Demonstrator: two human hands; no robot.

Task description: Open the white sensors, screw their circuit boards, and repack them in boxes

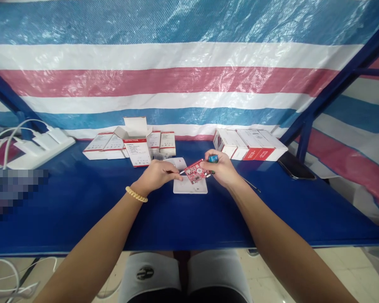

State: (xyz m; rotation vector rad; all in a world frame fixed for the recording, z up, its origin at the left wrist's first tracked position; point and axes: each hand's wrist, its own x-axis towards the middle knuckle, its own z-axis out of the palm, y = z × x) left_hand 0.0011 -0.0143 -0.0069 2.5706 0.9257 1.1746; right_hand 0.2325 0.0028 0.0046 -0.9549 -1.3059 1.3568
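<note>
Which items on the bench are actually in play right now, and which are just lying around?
In play:
- red circuit board, held in the right hand
- thin metal tool in the left hand, tip at the board
- white housing plate, flat beneath the board

Lying about:
- open detector box
- closed boxes
- power strip
- black phone

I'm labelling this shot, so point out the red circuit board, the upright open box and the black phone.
red circuit board (195, 171), head view, middle of its face
upright open box (139, 152), head view, front panel
black phone (295, 167), head view, screen
</note>
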